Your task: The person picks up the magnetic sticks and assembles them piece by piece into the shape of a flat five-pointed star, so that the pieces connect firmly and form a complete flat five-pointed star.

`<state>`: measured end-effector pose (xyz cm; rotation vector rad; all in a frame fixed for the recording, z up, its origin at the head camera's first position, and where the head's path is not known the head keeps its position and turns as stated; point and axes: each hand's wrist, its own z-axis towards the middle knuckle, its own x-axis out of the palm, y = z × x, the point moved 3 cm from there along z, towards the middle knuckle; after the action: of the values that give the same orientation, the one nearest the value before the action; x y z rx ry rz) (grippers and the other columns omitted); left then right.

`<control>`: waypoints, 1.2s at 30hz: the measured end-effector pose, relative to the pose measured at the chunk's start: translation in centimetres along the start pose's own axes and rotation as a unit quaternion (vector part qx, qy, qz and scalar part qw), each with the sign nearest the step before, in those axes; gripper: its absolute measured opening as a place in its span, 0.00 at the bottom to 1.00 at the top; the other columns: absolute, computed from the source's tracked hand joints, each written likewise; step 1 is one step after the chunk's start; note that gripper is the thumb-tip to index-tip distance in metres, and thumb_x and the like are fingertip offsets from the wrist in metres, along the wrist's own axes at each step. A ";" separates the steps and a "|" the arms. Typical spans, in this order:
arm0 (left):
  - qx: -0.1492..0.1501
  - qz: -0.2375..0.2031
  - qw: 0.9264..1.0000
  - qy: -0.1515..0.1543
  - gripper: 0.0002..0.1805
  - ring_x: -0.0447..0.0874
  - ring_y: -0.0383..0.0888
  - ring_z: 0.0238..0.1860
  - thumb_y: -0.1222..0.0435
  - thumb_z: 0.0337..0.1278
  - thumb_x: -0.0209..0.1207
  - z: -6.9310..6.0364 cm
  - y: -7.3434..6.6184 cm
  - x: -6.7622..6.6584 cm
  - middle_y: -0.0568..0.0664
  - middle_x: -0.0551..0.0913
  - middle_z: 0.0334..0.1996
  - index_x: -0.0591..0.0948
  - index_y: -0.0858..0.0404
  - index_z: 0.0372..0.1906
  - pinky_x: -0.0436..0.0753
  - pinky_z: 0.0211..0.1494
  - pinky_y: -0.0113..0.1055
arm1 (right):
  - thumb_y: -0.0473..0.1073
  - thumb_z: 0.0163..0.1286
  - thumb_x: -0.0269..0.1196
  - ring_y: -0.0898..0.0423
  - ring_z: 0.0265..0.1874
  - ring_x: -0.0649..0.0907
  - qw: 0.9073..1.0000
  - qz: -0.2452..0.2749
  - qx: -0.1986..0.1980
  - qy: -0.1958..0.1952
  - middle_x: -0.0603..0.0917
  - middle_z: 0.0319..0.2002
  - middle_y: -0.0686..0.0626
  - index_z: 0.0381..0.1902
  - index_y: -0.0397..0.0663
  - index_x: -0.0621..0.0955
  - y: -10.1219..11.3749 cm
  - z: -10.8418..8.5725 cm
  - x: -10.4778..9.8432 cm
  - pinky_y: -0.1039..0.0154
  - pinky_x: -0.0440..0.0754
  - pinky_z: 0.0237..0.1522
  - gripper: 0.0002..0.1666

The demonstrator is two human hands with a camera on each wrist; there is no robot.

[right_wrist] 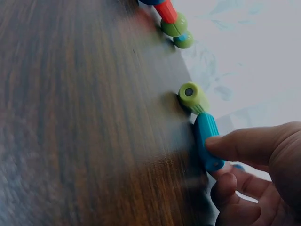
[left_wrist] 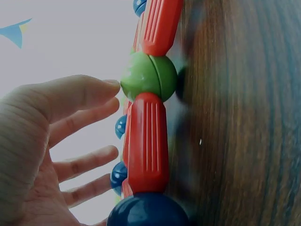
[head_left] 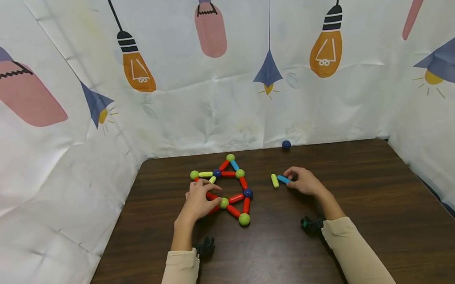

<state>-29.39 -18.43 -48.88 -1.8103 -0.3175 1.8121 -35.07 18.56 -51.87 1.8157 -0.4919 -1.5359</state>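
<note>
A flat frame of red magnetic rods point(head_left: 236, 198) joined by green and dark blue balls lies on the table, with yellow-green rods and one light blue rod at its far part. Over its left side is my left hand point(head_left: 197, 200). In the left wrist view its fingers are extended, and a fingertip is at a green ball point(left_wrist: 148, 76), touching or very near it. My right hand point(head_left: 307, 182) pinches a light blue magnetic rod point(right_wrist: 207, 139) between thumb and fingers. One end of that rod meets or nearly meets a loose yellow-green rod point(head_left: 275, 181). My left hand hides part of the frame.
A loose dark blue ball point(head_left: 286, 145) sits at the far edge of the brown wooden table point(head_left: 257, 260). Behind the table hangs a white cloth point(head_left: 232, 97) printed with lamps. Both wrists wear dark straps with cameras.
</note>
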 end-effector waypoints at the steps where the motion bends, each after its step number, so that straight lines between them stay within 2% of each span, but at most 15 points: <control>1: -0.002 0.001 1.000 0.001 0.16 0.63 0.59 0.65 0.56 0.61 0.69 0.0 0.1 0.0 0.54 0.75 0.64 0.88 0.49 0.53 0.67 0.60 0.65 | 0.38 0.70 0.66 0.50 0.39 0.77 1.000 0.000 0.003 -0.002 0.82 0.43 0.44 0.55 0.43 0.82 0.0 0.0 0.0 0.59 0.72 0.40 0.16; 6: -0.003 -0.008 1.000 0.006 0.16 0.64 0.59 0.64 0.57 0.61 0.70 -0.1 0.5 -0.1 0.55 0.75 0.64 0.87 0.50 0.54 0.71 0.60 0.63 | 0.38 0.72 0.64 0.51 0.36 0.76 1.000 0.007 0.021 -0.019 0.81 0.42 0.45 0.56 0.43 0.81 -0.3 -0.1 -0.4 0.59 0.72 0.37 0.16; 9: 0.000 -0.009 1.000 0.011 0.16 0.64 0.58 0.63 0.58 0.61 0.70 -0.1 0.5 -0.1 0.55 0.74 0.65 0.87 0.51 0.54 0.75 0.61 0.60 | 0.37 0.72 0.63 0.52 0.32 0.77 0.999 0.030 0.019 -0.027 0.81 0.41 0.44 0.57 0.42 0.80 -0.3 -0.5 -0.9 0.60 0.74 0.33 0.16; 13: 0.000 -0.001 1.000 0.014 0.17 0.64 0.57 0.65 0.60 0.61 0.70 -0.1 0.5 -0.1 0.54 0.74 0.65 0.87 0.50 0.55 0.77 0.61 0.59 | 0.34 0.72 0.62 0.54 0.28 0.80 0.997 0.070 -0.019 -0.023 0.81 0.42 0.41 0.57 0.41 0.80 0.4 -0.8 -1.4 0.61 0.81 0.29 0.17; 16: -0.005 0.008 1.000 0.015 0.18 0.64 0.57 0.67 0.62 0.61 0.69 -0.1 0.6 -0.1 0.53 0.74 0.65 0.86 0.49 0.55 0.79 0.58 0.60 | 0.33 0.71 0.63 0.55 0.28 0.81 0.995 0.082 -0.052 -0.009 0.82 0.42 0.41 0.57 0.42 0.81 1.2 -0.8 -1.0 0.61 0.83 0.29 0.17; 21: -0.013 0.028 0.999 0.021 0.21 0.64 0.58 0.68 0.71 0.59 0.64 -0.2 0.6 -0.2 0.52 0.73 0.67 0.87 0.50 0.55 0.81 0.49 0.56 | 0.33 0.71 0.64 0.55 0.26 0.80 0.992 0.076 -0.095 0.037 0.82 0.42 0.41 0.55 0.45 0.82 3.2 -0.8 0.8 0.60 0.83 0.28 0.16; 26: -0.024 0.032 0.999 0.027 0.21 0.62 0.59 0.70 0.75 0.56 0.62 -0.2 0.8 -0.2 0.52 0.72 0.68 0.89 0.50 0.50 0.80 0.46 0.53 | 0.31 0.70 0.65 0.56 0.23 0.79 0.989 0.066 -0.117 0.069 0.79 0.43 0.43 0.52 0.47 0.84 4.6 -0.7 2.8 0.62 0.81 0.26 0.15; 30: -0.031 0.033 0.999 0.028 0.19 0.62 0.59 0.71 0.74 0.55 0.63 -0.1 0.8 -0.2 0.51 0.72 0.68 0.90 0.49 0.46 0.81 0.48 0.57 | 0.30 0.68 0.66 0.57 0.25 0.78 0.987 0.041 -0.136 0.069 0.78 0.43 0.45 0.50 0.48 0.85 5.3 -0.6 3.8 0.64 0.80 0.28 0.15; 36: -0.032 0.030 0.999 0.030 0.15 0.61 0.59 0.73 0.70 0.57 0.65 -0.2 0.8 -0.2 0.50 0.72 0.69 0.90 0.48 0.45 0.80 0.52 0.61 | 0.30 0.66 0.67 0.59 0.27 0.75 0.986 0.000 -0.158 0.055 0.80 0.43 0.48 0.49 0.50 0.86 5.5 -0.3 4.4 0.66 0.77 0.30 0.15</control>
<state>-29.34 -19.27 -49.15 -1.9337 -0.3051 1.8027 -32.99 11.85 -51.04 1.6398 -0.1820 -1.4142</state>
